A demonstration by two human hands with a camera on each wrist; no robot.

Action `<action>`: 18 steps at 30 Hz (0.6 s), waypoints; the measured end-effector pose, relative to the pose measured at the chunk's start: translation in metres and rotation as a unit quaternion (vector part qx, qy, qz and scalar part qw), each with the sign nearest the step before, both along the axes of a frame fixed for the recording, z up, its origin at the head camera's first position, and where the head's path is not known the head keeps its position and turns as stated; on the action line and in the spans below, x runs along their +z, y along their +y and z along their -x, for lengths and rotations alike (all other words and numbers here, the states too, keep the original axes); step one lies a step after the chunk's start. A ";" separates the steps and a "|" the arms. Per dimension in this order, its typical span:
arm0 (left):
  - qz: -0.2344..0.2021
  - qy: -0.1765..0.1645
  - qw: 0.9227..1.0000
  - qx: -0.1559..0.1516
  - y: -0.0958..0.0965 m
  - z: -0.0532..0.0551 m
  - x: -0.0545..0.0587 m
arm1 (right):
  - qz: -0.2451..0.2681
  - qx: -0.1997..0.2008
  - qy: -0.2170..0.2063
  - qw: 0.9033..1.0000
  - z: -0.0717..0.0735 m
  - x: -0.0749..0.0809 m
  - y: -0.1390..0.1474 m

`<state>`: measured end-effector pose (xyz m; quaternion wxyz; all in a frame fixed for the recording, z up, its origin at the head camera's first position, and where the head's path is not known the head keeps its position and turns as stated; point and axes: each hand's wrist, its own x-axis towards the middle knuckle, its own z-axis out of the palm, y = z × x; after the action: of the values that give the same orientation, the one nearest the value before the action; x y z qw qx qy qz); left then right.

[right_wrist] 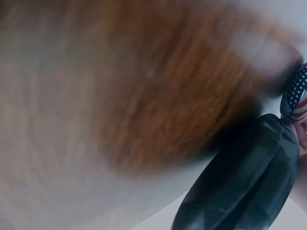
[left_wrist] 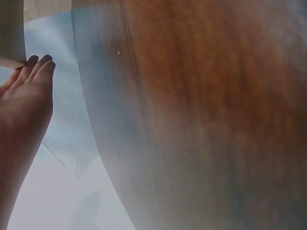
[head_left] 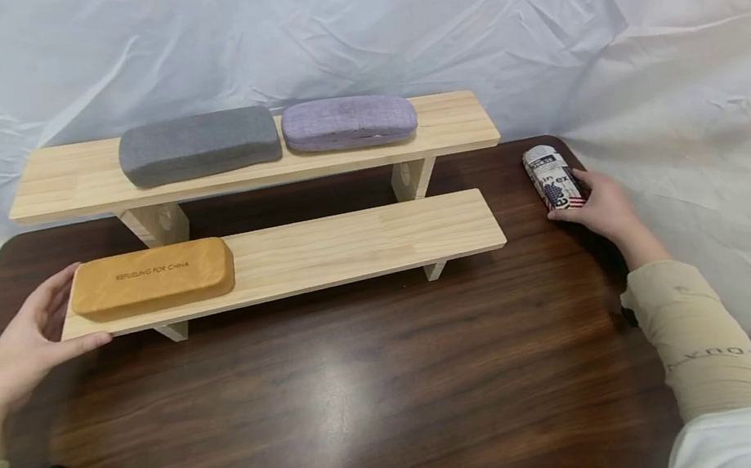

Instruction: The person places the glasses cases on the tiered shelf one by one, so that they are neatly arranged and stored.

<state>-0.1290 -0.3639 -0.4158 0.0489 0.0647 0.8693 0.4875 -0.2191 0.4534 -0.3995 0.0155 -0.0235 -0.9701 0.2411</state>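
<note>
An orange-tan eyeglass case lettered "REFUELING FOR CHINA" lies at the left end of the lower wooden shelf. My left hand reaches around that end, thumb along the front edge and index finger by the case's far corner. In the left wrist view its fairly straight fingers touch a wooden edge. A newsprint-patterned case with a flag print rests at the table's right edge. My right hand holds its near end between thumb and fingers. The right wrist view catches only its flag part.
A grey eyeglass case and a purple one sit on the upper shelf. Both shelves stand on a dark wooden table. Pale sheeting hangs behind and beside it. A dark shiny shape shows beside the right hand.
</note>
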 end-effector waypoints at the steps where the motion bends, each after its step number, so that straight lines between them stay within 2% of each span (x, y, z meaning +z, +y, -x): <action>1: -0.001 0.000 1.000 -0.001 0.000 0.000 0.000 | 0.001 0.001 0.001 1.000 0.000 -0.001 0.000; 12: -0.004 -0.001 1.000 -0.001 0.000 0.000 0.000 | 0.046 -0.033 0.045 0.997 -0.006 0.002 -0.002; 18: -0.006 -0.001 1.000 -0.004 -0.002 0.000 -0.001 | 0.057 -0.034 0.067 0.996 -0.013 0.007 -0.004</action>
<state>-0.1288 -0.3657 -0.4167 0.0514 0.0683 0.8659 0.4928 -0.2062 0.4496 -0.3928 0.0872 -0.0413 -0.9503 0.2960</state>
